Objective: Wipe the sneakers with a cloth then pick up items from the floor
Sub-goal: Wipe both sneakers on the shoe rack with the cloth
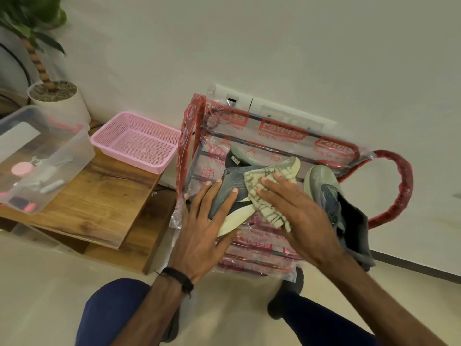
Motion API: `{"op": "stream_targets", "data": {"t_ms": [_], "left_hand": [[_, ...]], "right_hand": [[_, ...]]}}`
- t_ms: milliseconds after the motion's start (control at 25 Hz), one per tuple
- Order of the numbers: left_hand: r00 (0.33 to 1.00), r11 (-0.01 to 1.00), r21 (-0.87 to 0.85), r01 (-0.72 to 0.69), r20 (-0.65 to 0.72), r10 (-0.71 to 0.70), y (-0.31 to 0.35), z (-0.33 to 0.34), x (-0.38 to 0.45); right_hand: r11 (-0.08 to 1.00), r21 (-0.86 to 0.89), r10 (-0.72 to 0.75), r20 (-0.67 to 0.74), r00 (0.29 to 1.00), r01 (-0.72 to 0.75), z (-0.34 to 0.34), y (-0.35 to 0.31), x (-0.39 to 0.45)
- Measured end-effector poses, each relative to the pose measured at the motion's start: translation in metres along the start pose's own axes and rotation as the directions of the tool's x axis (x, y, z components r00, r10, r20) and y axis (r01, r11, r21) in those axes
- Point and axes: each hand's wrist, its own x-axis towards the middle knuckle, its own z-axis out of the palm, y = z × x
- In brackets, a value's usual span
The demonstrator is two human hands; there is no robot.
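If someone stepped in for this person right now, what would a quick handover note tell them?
Left hand: open, fingers spread, steadying the sneaker lying on its side on the plastic-wrapped rack.
Right hand: pressing the checked cloth flat onto that sneaker.
Second sneaker: on the rack to the right, untouched by either hand.
Done: wiping of the first sneaker is under way.
Left: finish it, wipe the second, then pick up items from the floor; none are visible here.

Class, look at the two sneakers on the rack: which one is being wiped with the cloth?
The left sneaker, tipped on its side: the left hand steadies it while the right hand presses the checked cloth on it. The right sneaker lies untouched.
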Motion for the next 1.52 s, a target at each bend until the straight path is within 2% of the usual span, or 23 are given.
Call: {"op": "stream_targets", "data": {"t_ms": [160, 200, 320, 360, 440, 520, 560, 640, 720, 760, 800, 880, 920, 960, 1040, 1120, 1200, 1280, 1320, 1360, 1440, 1480, 1520], "left_hand": [[1.0, 1.0, 0.012, -0.012, -0.022, 0.012, 0.003, 0.004, 0.0], [0.999, 1.0, 0.012, -0.011, -0.034, 0.011, 0.003, 0.004, -0.002], [0.998, 1.0, 0.019, -0.018, -0.057, 0.019, 0.003, 0.003, -0.005], [0.998, 0.999, 0.036, -0.03, -0.048, 0.032, 0.004, 0.003, -0.005], [0.998, 0.996, 0.075, -0.056, -0.02, 0.058, 0.009, 0.003, -0.003], [0.995, 0.989, 0.113, -0.096, -0.007, 0.098, 0.015, 0.002, -0.004], [0.993, 0.986, 0.122, -0.113, -0.009, 0.115, 0.016, 0.002, -0.005], [0.992, 0.985, 0.129, -0.112, -0.034, 0.118, 0.013, 0.001, -0.007], [0.991, 0.98, 0.155, -0.12, -0.037, 0.128, 0.011, 0.001, -0.009], [0.989, 0.975, 0.174, -0.138, -0.033, 0.146, 0.011, 0.002, -0.008], [0.985, 0.967, 0.193, -0.164, -0.023, 0.172, 0.013, 0.002, -0.008], [0.977, 0.954, 0.215, -0.207, -0.01, 0.214, 0.019, 0.002, -0.008], [0.976, 0.954, 0.21, -0.212, -0.013, 0.219, 0.021, 0.002, -0.009], [0.978, 0.96, 0.195, -0.2, -0.017, 0.207, 0.021, 0.002, -0.01], [0.986, 0.974, 0.163, -0.157, -0.03, 0.164, 0.018, 0.001, -0.012], [0.986, 0.974, 0.161, -0.16, -0.022, 0.165, 0.016, 0.0, -0.012], [0.982, 0.967, 0.175, -0.187, -0.004, 0.191, 0.016, 0.001, -0.01], [0.98, 0.963, 0.185, -0.197, -0.004, 0.201, 0.018, 0.003, -0.01], [0.98, 0.963, 0.184, -0.196, -0.003, 0.199, 0.018, 0.003, -0.01], [0.982, 0.966, 0.177, -0.186, -0.004, 0.19, 0.018, 0.003, -0.01], [0.986, 0.973, 0.162, -0.164, -0.014, 0.169, 0.015, 0.001, -0.011], [0.984, 0.972, 0.163, -0.17, -0.014, 0.175, 0.015, 0.001, -0.011], [0.981, 0.968, 0.168, -0.188, -0.01, 0.193, 0.015, 0.001, -0.011]], "right_hand": [[0.954, 0.15, 0.279, -0.138, 0.95, -0.258, 0.002, -0.005, 0.015], [0.961, 0.152, 0.251, -0.123, 0.96, -0.232, 0.008, -0.016, 0.013], [0.998, 0.01, -0.057, -0.003, 0.998, 0.057, 0.012, -0.026, 0.002], [0.997, -0.042, -0.071, -0.011, 0.997, 0.07, 0.007, -0.012, 0.004], [0.992, -0.077, 0.091, -0.093, 0.992, -0.098, -0.006, 0.019, 0.009], [0.957, -0.002, 0.288, -0.143, 0.947, -0.291, -0.012, 0.028, 0.008], [0.954, 0.032, 0.3, -0.135, 0.944, -0.298, -0.01, 0.02, 0.005], [0.99, 0.072, 0.128, -0.042, 0.991, -0.125, -0.002, -0.006, -0.009], [0.997, 0.06, -0.06, 0.032, 0.998, 0.058, -0.006, -0.01, -0.02], [0.998, 0.03, -0.061, 0.023, 0.998, 0.06, -0.01, 0.001, -0.02], [0.999, 0.037, 0.031, -0.015, 0.999, -0.03, -0.013, 0.014, -0.02], [0.941, 0.172, 0.311, -0.09, 0.946, -0.292, -0.017, 0.028, -0.016], [0.917, 0.221, 0.359, -0.094, 0.929, -0.332, -0.015, 0.021, -0.014], [0.929, 0.23, 0.315, -0.081, 0.946, -0.29, -0.009, 0.008, -0.014], [0.977, 0.193, 0.091, -0.005, 0.996, -0.089, 0.004, -0.021, -0.023], [0.992, 0.116, -0.039, -0.026, 0.999, 0.041, 0.004, -0.014, -0.029], [0.993, 0.062, 0.108, -0.104, 0.989, -0.102, -0.004, 0.014, -0.024], [0.937, 0.127, 0.342, -0.142, 0.929, -0.326, -0.009, 0.028, -0.018], [0.92, 0.137, 0.384, -0.136, 0.913, -0.366, -0.008, 0.023, -0.017], [0.937, 0.121, 0.34, -0.107, 0.934, -0.328, -0.005, 0.014, -0.019], [0.994, 0.068, 0.088, 0.0, 0.996, -0.088, -0.001, -0.004, -0.031], [1.0, 0.028, -0.007, 0.045, 0.999, 0.006, -0.005, -0.002, -0.037], [1.0, -0.015, -0.025, 0.05, 0.998, 0.025, -0.012, 0.009, -0.038]]}}
